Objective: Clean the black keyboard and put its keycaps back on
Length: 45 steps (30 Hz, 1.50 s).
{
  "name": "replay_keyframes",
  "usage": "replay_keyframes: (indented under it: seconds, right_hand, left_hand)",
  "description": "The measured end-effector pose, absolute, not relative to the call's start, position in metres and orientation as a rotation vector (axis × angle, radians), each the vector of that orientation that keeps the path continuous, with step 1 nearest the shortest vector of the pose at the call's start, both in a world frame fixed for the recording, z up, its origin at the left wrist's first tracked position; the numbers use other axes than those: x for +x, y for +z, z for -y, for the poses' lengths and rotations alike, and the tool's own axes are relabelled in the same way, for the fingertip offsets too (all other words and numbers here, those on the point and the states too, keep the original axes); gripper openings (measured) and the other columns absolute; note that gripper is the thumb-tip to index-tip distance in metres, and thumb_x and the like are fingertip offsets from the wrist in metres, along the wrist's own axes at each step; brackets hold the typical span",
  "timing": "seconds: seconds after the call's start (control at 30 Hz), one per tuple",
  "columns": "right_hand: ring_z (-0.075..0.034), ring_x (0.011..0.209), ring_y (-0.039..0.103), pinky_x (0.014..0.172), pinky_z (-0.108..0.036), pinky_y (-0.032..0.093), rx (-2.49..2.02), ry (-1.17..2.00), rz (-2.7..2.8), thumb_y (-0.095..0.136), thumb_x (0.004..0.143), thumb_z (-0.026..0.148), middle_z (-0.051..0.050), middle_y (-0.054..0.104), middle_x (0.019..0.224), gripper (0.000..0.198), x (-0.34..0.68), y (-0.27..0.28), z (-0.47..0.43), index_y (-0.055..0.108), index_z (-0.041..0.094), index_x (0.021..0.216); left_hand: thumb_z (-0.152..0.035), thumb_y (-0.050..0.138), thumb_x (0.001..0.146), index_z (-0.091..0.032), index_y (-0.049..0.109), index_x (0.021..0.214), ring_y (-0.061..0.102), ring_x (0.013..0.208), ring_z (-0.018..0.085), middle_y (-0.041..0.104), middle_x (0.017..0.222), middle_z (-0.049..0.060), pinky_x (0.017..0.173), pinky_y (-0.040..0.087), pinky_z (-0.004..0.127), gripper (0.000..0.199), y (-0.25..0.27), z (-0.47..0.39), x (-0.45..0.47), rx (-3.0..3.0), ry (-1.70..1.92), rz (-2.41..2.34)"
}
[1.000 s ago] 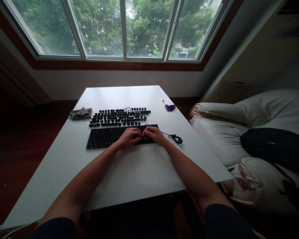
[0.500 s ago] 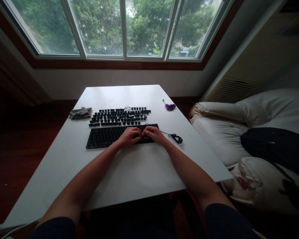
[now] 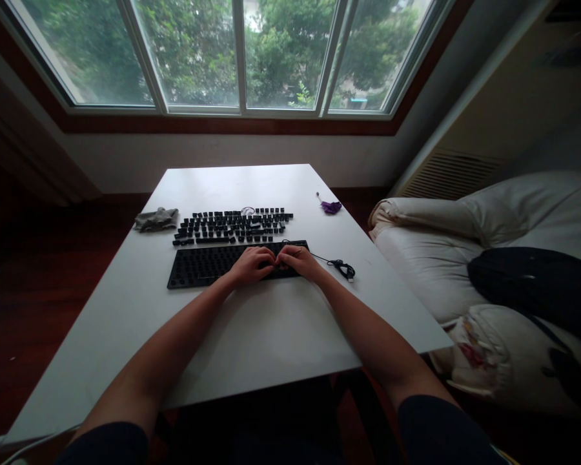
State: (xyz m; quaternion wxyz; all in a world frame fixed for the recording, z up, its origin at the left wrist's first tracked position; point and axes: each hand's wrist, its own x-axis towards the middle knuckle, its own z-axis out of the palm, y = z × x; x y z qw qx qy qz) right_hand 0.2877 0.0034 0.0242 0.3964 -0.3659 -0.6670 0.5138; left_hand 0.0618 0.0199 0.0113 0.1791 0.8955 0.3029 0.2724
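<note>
A black keyboard (image 3: 201,266) with its keycaps off lies flat across the white table. Over its right half, my left hand (image 3: 254,265) and my right hand (image 3: 297,259) meet with fingertips close together. Both hands have their fingers curled and closed at the keyboard; whatever is pinched between them is too small and hidden to make out. Behind the keyboard, loose black keycaps (image 3: 237,224) stand in rows. The keyboard's black cable (image 3: 343,268) lies coiled just right of my right hand.
A grey cloth (image 3: 156,219) rests at the table's left edge. Toward the right edge lies a crumpled purple cloth (image 3: 331,207). The white table (image 3: 271,329) stands before a window, with a pale sofa (image 3: 416,258) on the right carrying a dark bag (image 3: 537,281).
</note>
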Motion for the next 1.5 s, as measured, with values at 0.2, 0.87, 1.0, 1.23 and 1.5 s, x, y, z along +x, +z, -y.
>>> replay_keyframes:
  seconds: [0.2,0.87,1.0,1.23,1.5]
  right_hand:
    - [-0.013,0.066,0.064,0.065,-0.026,0.054,-0.92,1.315,1.686,0.07,0.087,0.047,-0.003,0.072,0.079,0.031,0.2875,0.0216,-0.0047,0.072,0.017,0.084]
    - [-0.014,0.066,0.064,0.064,-0.026,0.054,-0.924,1.294,1.708,0.069,0.088,0.046,-0.003,0.07,0.077,0.03,0.287,0.0247,-0.0033,0.071,0.016,0.083]
    - [-0.013,0.066,0.064,0.064,-0.026,0.053,-0.926,1.297,1.704,0.068,0.088,0.046,-0.003,0.071,0.077,0.03,0.2873,0.0239,-0.0035,0.071,0.016,0.084]
    - [-0.014,0.065,0.063,0.064,-0.027,0.054,-0.941,1.296,1.697,0.069,0.086,0.049,-0.002,0.07,0.075,0.032,0.2855,0.026,-0.0023,0.071,0.017,0.082]
    - [-0.014,0.065,0.064,0.065,-0.026,0.054,-0.931,1.304,1.697,0.069,0.087,0.049,-0.002,0.071,0.076,0.032,0.2862,0.0231,-0.0037,0.071,0.017,0.082]
  left_hand:
    - [-0.031,0.064,0.092,-0.025,0.075,0.098,0.065,0.109,0.023,0.071,0.117,0.004,0.101,0.043,0.041,0.013,0.0113,-0.0196,0.062,2.531,0.76,-0.863]
    - [-0.033,0.064,0.093,-0.026,0.075,0.1,0.064,0.111,0.023,0.071,0.118,0.004,0.103,0.043,0.042,0.015,0.0107,-0.0201,0.0618,2.526,0.75,-0.863]
    - [-0.032,0.063,0.092,-0.026,0.075,0.099,0.064,0.11,0.023,0.071,0.118,0.004,0.104,0.042,0.042,0.015,0.0109,-0.0197,0.0622,2.527,0.751,-0.874]
    - [-0.033,0.063,0.092,-0.026,0.075,0.1,0.064,0.111,0.023,0.071,0.118,0.004,0.104,0.042,0.043,0.015,0.0115,-0.0193,0.0621,2.526,0.742,-0.877]
    - [-0.031,0.063,0.092,-0.026,0.075,0.099,0.064,0.111,0.023,0.07,0.118,0.004,0.104,0.043,0.042,0.014,0.0118,-0.0191,0.0624,2.529,0.746,-0.876]
